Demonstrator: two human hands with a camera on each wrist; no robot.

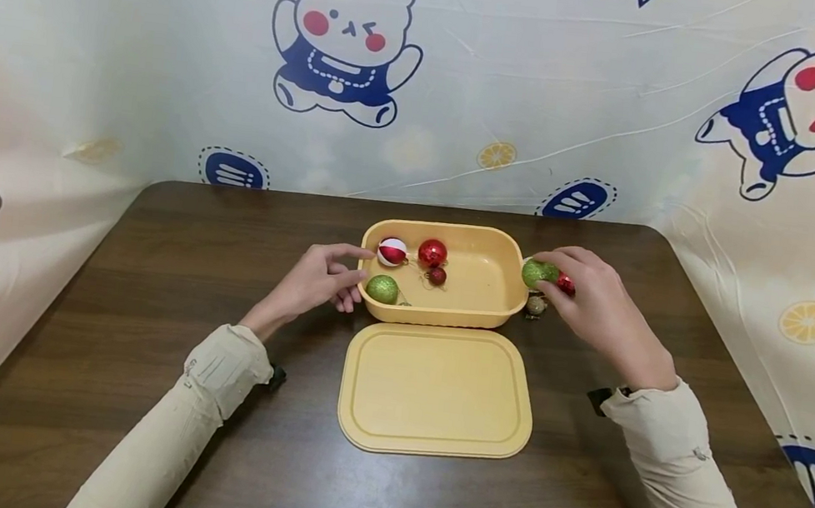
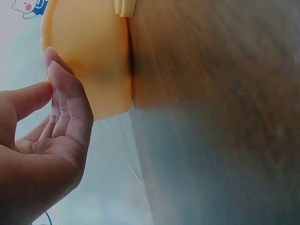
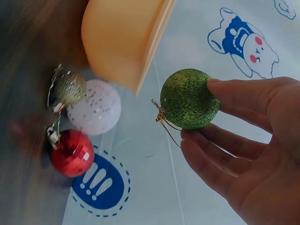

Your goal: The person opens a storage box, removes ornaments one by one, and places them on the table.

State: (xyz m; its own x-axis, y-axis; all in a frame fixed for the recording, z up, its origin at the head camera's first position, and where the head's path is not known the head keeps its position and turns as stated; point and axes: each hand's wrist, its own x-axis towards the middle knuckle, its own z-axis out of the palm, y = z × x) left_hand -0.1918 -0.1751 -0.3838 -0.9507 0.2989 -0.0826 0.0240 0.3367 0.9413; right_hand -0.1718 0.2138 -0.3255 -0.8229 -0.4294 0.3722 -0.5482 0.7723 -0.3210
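A yellow plastic box (image 1: 484, 275) stands on the table. Inside it lie a red-and-white bauble (image 1: 392, 251), a red bauble (image 1: 433, 253), a small dark red bauble (image 1: 437, 277) and a green glitter bauble (image 1: 382, 289). My left hand (image 1: 314, 279) holds the box's left rim with thumb and fingers. Just beyond the right end, my right hand (image 1: 595, 296) pinches another green glitter bauble (image 3: 188, 99) with a gold string, raised above the table. Below it in the right wrist view are a gold bauble (image 3: 70, 88), a white dotted bauble (image 3: 96, 108) and a red bauble (image 3: 72, 153).
A flat yellow lid (image 1: 437, 391) lies on the brown wooden table (image 1: 265, 447), directly in front of the box. Behind the table and along its sides hangs a pale printed sheet (image 1: 457, 84) with cartoon bears.
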